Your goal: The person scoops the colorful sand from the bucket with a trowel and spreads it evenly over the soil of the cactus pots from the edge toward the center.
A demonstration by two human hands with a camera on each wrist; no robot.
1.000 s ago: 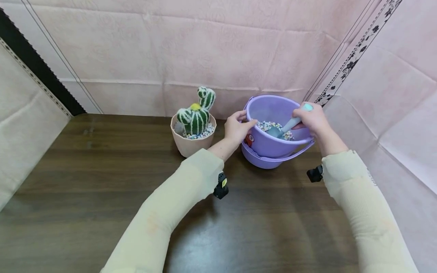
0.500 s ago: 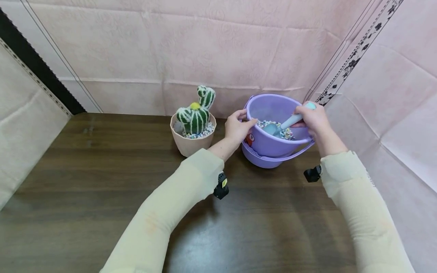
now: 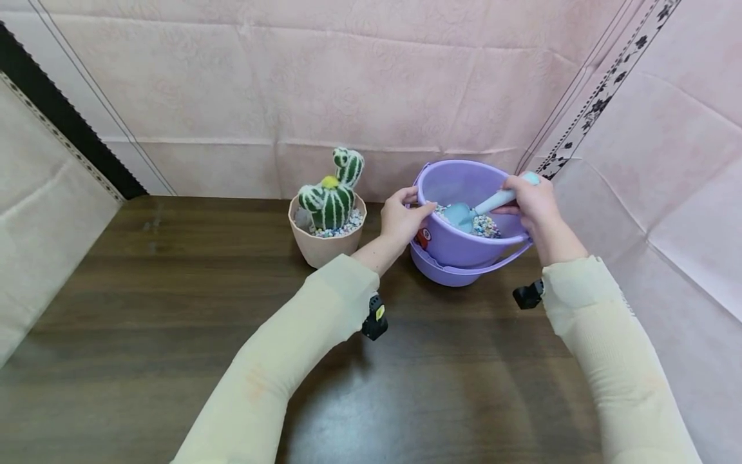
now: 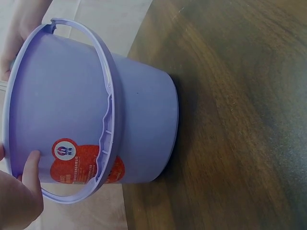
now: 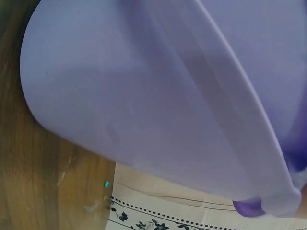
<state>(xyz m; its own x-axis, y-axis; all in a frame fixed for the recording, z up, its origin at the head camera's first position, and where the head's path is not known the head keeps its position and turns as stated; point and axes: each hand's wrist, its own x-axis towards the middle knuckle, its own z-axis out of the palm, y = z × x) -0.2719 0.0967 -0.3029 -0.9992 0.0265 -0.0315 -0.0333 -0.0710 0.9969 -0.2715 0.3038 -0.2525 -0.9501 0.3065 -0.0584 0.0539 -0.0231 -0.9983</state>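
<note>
Pale pink patterned cloth (image 3: 348,84) rises behind the bucket and to its left and right. Beneath the bucket spreads a dark wood-grain table (image 3: 232,361). The purple plastic bucket (image 3: 469,249) itself stands upright, its carrying handle (image 4: 109,91) lowered around the outer wall. To the bucket's left, near it, a beige flowerpot (image 3: 321,248) holds a green knitted-looking cactus (image 3: 337,209) with a yellow tuft on top. The person's left hand (image 3: 400,222) grips the bucket's left rim; the right hand (image 3: 534,203), over the bucket's right rim, grasps a light-blue scoop (image 3: 460,217) by its handle. The scoop's blade is inside the bucket, among multicoloured pebbles (image 3: 485,227) (whether it carries any, I cannot tell). A red label (image 4: 76,165) marks the bucket's outer wall, and a tiny green bead (image 5: 106,184) lies near its base.
</note>
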